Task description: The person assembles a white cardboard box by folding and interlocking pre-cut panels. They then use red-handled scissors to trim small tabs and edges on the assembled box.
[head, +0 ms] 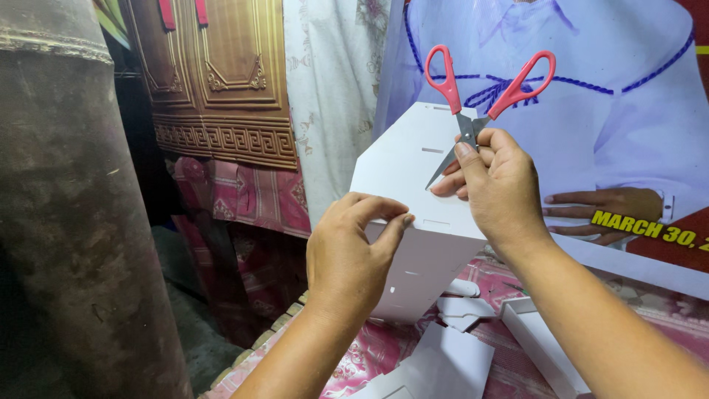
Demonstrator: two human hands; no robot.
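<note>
Rising between both hands, the folded white card piece (413,185) is the largest thing here; the left hand (347,255) pinches its lower edge with thumb and fingertips. Above that pinch, the right hand (498,185) closes around the red-handled scissors (473,96), blade tip touching the card.

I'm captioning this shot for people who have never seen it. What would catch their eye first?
Centre frame, the red-handled scissors gripped by the blades in the right hand, handles pointing up. Just below, the left hand pinches the edge of a folded white cardboard piece held upright. More white offcuts lie on the pink patterned cloth beneath.
</note>
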